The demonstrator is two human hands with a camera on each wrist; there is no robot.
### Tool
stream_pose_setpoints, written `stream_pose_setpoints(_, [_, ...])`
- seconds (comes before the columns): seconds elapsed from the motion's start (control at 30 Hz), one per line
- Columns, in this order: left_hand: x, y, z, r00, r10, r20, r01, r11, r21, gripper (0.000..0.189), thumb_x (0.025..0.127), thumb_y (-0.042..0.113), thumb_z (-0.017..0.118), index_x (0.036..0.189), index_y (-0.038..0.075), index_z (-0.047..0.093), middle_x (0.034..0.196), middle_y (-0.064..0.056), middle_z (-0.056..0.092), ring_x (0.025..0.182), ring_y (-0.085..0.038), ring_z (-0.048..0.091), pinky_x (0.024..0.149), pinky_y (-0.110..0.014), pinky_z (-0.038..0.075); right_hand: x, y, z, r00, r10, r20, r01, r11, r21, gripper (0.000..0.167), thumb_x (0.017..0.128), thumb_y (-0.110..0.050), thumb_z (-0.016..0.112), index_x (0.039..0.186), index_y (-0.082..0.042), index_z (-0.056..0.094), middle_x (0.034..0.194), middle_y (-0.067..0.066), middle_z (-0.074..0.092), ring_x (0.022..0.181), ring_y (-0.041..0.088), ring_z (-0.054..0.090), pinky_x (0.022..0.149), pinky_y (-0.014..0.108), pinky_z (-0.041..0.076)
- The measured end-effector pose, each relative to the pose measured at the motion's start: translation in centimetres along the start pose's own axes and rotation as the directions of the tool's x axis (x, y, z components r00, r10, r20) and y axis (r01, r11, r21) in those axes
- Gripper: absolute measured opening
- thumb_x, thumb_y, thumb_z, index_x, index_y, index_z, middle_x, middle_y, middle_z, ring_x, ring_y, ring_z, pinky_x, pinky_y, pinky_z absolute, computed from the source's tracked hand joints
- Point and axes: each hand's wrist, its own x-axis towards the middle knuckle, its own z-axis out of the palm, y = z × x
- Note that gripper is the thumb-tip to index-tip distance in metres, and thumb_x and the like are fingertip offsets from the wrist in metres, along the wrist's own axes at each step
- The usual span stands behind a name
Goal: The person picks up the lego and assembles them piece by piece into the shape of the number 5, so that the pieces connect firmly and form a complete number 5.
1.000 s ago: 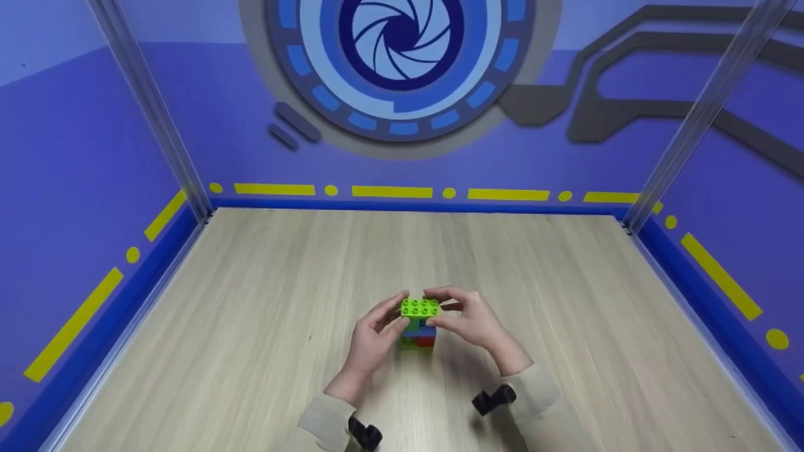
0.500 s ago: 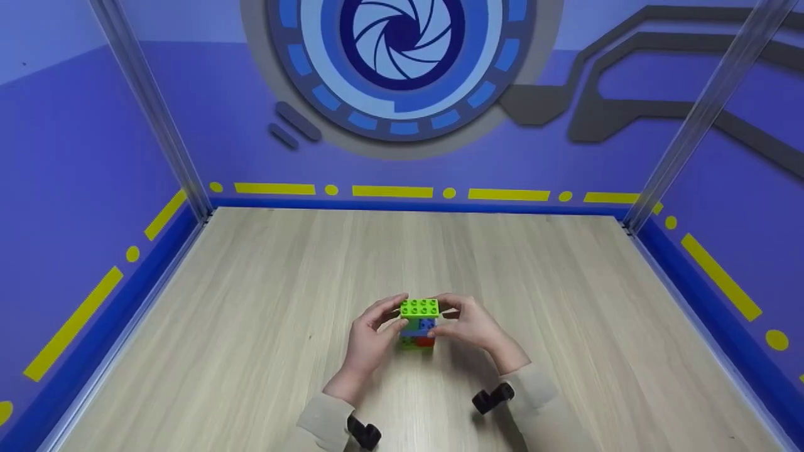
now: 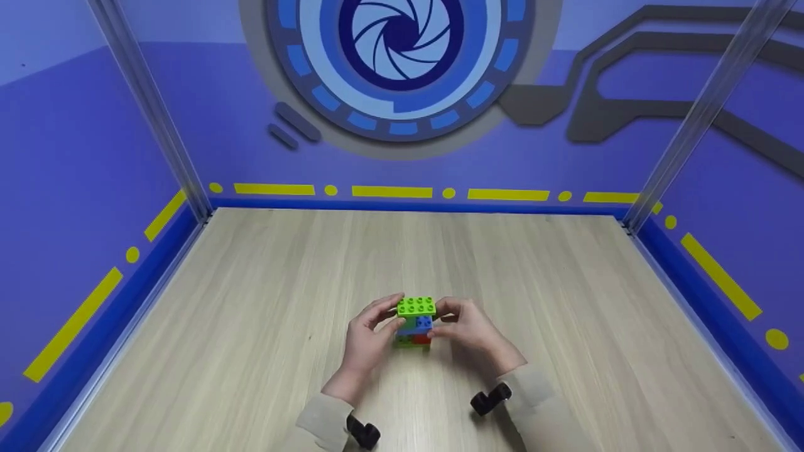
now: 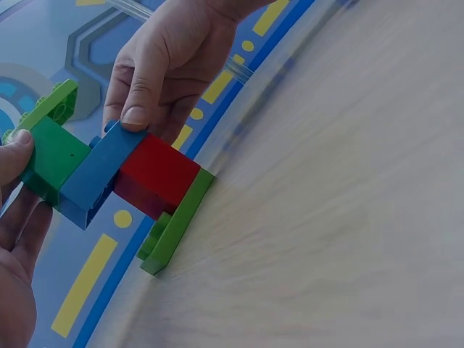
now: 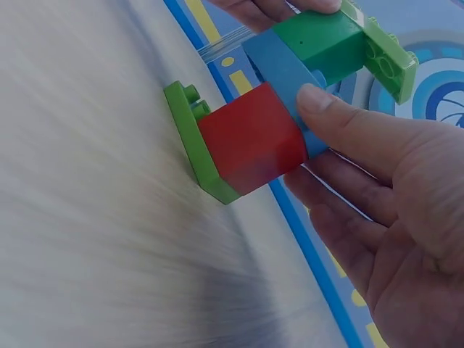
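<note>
A small stack of toy building bricks is held upright between both hands, its bottom close over the table. It has a lime-green plate (image 3: 416,306) on top, then a dark green brick (image 4: 56,161), a blue brick (image 4: 101,170), a red brick (image 5: 254,138) and a lower green plate (image 5: 196,145). My left hand (image 3: 367,339) grips the dark green brick from the left, thumb in front. From the right, my right hand (image 3: 474,326) pinches the blue brick, its thumb flat on the side in the right wrist view. Fingers behind the stack are partly hidden.
The pale wooden table (image 3: 251,301) carries the work. Blue-purple walls (image 3: 188,125) with yellow dashes enclose it at the back and sides. Black camera mounts (image 3: 493,398) sit at both cuffs.
My right hand has slid lower, from beside the top plate to the blue brick, uncovering its studs. The stack has shifted slightly left with both hands.
</note>
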Motion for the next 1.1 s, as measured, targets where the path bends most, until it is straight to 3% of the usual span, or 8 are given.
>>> stream_pose_setpoints(0.17, [-0.15,-0.35,0.05,1.0,-0.024,-0.016,0.024,0.999,0.028,0.042,0.091,0.014,0.078,0.132,0.016,0.071,0.136,-0.003,0.069,0.124,-0.008,0.063,0.108,-0.042,0.053,-0.02,0.13,0.04,1.0,-0.001,0.006,0.001,1.0,0.005,0.025,0.084,-0.011,0.085,0.106,-0.009,0.074,0.11,0.008,0.076,0.11,0.025,0.069,0.106,0.051,0.055])
stream_pose_setpoints(0.5, [-0.37,-0.53,0.22,0.997,-0.015,-0.072,0.019,0.998,0.057,0.042,0.088,0.019,0.079,0.13,0.017,0.072,0.135,0.0,0.071,0.128,-0.006,0.063,0.111,-0.018,0.048,0.01,0.29,0.13,1.0,0.011,0.004,-0.011,1.0,0.011,0.023,0.085,-0.012,0.083,0.106,-0.009,0.074,0.113,0.009,0.075,0.112,0.026,0.069,0.108,0.051,0.054])
stream_pose_setpoints(0.8, [-0.47,-0.48,0.38,0.994,-0.027,-0.103,0.03,0.999,0.028,0.04,0.087,0.014,0.08,0.126,0.011,0.074,0.133,-0.003,0.072,0.129,-0.014,0.064,0.112,-0.018,0.046,0.0,0.27,0.15,1.0,-0.002,-0.001,0.002,1.0,0.019,0.022,0.085,-0.012,0.084,0.103,-0.007,0.073,0.112,0.01,0.075,0.111,0.026,0.069,0.106,0.049,0.056])
stream_pose_setpoints(0.93, [-0.55,-0.46,0.48,0.994,0.012,-0.109,-0.008,0.999,0.037,0.038,0.087,0.013,0.08,0.124,0.007,0.074,0.132,-0.005,0.072,0.128,-0.016,0.065,0.111,-0.017,0.048,-0.06,0.25,0.17,1.0,0.001,-0.004,-0.001,1.0,0.021,0.023,0.084,-0.012,0.084,0.104,-0.007,0.073,0.112,0.01,0.075,0.11,0.026,0.069,0.105,0.048,0.056])
stream_pose_setpoints(1.1, [-0.58,-0.53,0.24,0.996,0.038,-0.083,-0.031,0.996,0.086,0.038,0.089,0.017,0.079,0.126,0.01,0.073,0.133,-0.005,0.072,0.127,-0.022,0.065,0.11,-0.03,0.052,-0.08,0.24,0.35,1.0,-0.008,-0.006,0.008,1.0,0.03,0.022,0.084,-0.012,0.084,0.103,-0.006,0.073,0.112,0.011,0.075,0.11,0.024,0.069,0.105,0.048,0.056])
